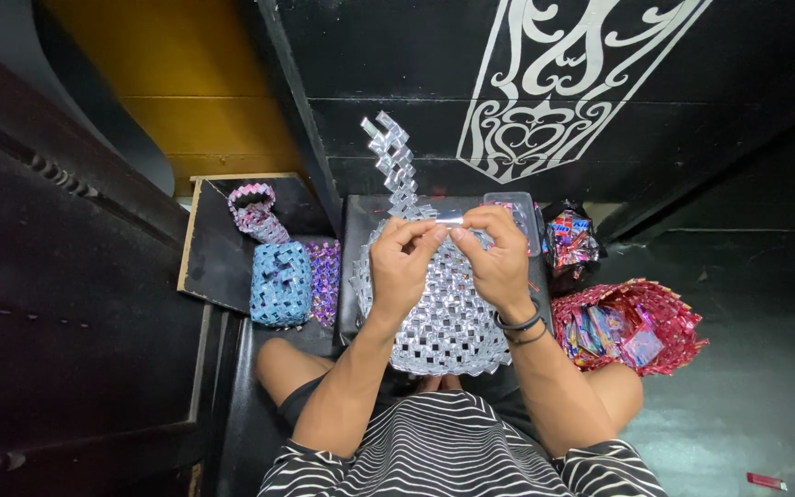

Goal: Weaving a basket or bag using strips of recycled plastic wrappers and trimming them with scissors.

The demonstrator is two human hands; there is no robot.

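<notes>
while over silver woven basket [448,322], both hands [400,267] [497,253] pinch foil strip [450,219].

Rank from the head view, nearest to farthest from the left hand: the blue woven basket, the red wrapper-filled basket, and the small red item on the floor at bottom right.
From the left hand:
1. Blue woven basket, just to its left on the dark board.
2. Red wrapper-filled basket, on the right, beyond the right hand.
3. Small red item, far right on the floor, near the bottom corner.
</notes>
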